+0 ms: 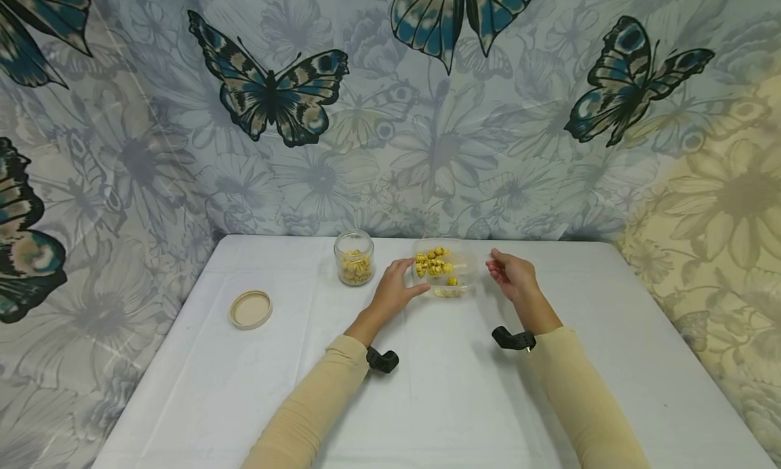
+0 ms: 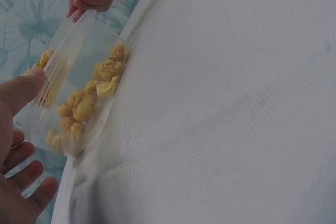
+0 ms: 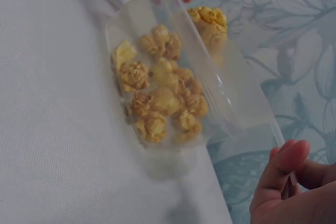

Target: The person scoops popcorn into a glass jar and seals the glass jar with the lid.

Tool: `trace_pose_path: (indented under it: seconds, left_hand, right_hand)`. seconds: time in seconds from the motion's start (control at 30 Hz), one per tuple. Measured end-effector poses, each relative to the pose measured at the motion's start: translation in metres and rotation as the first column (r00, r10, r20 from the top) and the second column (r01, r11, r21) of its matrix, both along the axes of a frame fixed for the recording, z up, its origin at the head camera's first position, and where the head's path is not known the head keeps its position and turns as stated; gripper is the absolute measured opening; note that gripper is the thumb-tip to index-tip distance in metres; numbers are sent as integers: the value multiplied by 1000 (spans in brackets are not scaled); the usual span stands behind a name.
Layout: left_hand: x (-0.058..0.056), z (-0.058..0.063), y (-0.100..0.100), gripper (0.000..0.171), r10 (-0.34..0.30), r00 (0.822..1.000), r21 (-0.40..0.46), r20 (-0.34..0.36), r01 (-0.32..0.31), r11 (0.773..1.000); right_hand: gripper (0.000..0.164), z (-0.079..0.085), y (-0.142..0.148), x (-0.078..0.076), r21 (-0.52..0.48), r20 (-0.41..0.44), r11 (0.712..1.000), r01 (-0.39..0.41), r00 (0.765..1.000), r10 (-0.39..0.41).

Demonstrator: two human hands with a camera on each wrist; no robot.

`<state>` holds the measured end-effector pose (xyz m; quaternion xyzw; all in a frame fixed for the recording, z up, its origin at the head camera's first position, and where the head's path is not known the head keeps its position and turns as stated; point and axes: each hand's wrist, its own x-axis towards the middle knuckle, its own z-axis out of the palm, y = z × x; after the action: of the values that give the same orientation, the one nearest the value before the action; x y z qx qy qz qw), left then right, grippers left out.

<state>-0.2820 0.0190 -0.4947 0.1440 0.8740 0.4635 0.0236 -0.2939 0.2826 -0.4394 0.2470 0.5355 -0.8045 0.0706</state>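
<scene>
A clear plastic container with yellow popcorn in it stands toward the back of the table. My left hand spans the left end, thumb at the near side and fingers at the far side. In the left wrist view the thumb touches the rim, with the other fingers spread below. My right hand pinches a thin clear edge at the right end between thumb and fingers, seen closest in the right wrist view. Popcorn also shows through the container's wall.
To the left of the container stands an open glass jar partly filled with yellow pieces. A round cream lid lies farther left. White cloth covers the table; behind it hangs a butterfly-patterned backdrop.
</scene>
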Motion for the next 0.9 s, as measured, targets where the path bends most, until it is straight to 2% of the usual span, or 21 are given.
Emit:
trace_pose_path:
  seconds: [0.23,0.63,0.8,0.9]
  left_hand:
    - [-2,0,-1,69,1,1000,-28,-9,-1,1000]
    - [1,6,-6,65,-8,1000,-11,-26,7,1000]
    - [1,10,-9,64,10,999,-4,-46,-10,1000]
    - [0,12,-10,63,21,997,-9,-69,-22,1000]
  right_hand:
    - [31,1,1,-1,-15,-7,1000,5,1000,-5]
    - [23,4,-2,1,-11,-29,1000,15,999,-15]
    - [15,7,-4,2,-39,-35,999,24,999,-25]
    - [17,9,-5,2,-60,-46,998,17,999,-20]
